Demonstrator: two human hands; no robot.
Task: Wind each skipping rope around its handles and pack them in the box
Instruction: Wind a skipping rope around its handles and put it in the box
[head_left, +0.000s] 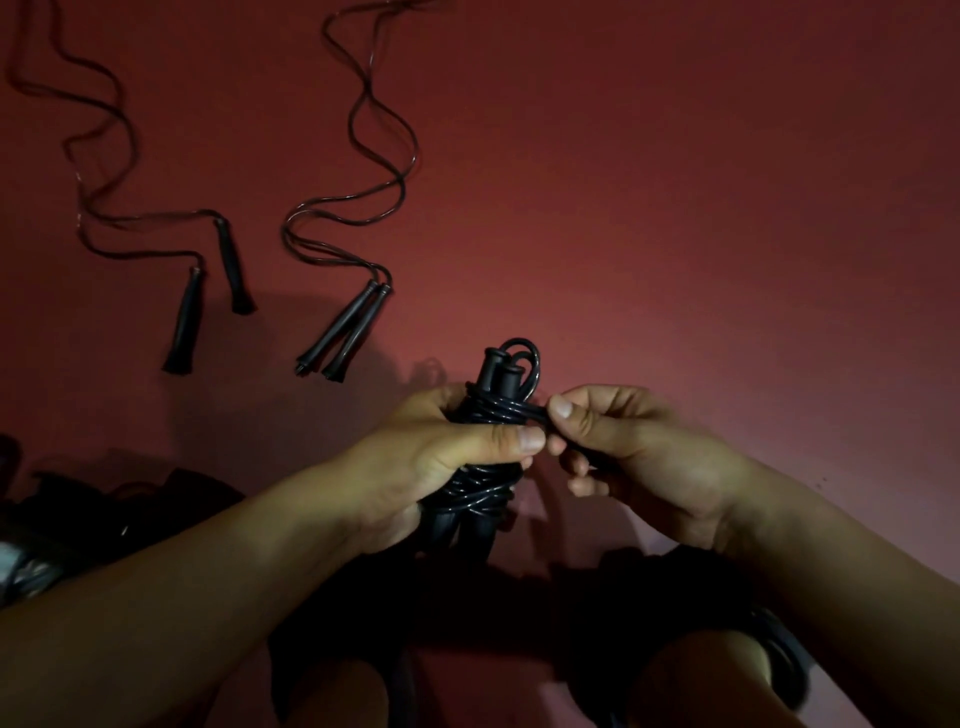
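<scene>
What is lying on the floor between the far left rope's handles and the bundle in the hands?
In the head view, another unwound rope lies there, its two handles side by side on the red floor.

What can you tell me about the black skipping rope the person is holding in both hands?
The held skipping rope is black and glossy, like plastic or rubber. Its two handles stand side by side, roughly upright, knobbed ends up, with the cord wound many times around them and a small loop showing above the tops. The left hand grips the wound bundle around its middle. The right hand pinches a stretch of cord beside the handles with thumb and fingers. It is held above the red floor, not resting on it.
</scene>
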